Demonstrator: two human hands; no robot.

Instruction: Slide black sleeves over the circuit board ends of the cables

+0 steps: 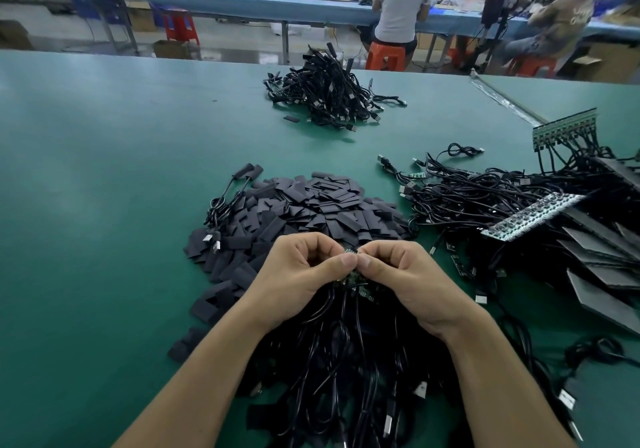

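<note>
Now both grips, left hand (298, 271) and right hand (403, 274), pinch one circuit board (353, 277) above the cables (346, 361)

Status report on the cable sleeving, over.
Hands: left hand and right hand both pinch a circuit board end above the cable bundle. Sleeve on it: hidden by fingers. Sleeve pile just beyond, nothing blocking it.

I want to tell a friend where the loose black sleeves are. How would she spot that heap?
On the big green table, look just beyond the person's left hand and right hand. The heap of sleeves lies there; unlike the cable tangle to its right, it is flat, matte black rectangles.
</note>
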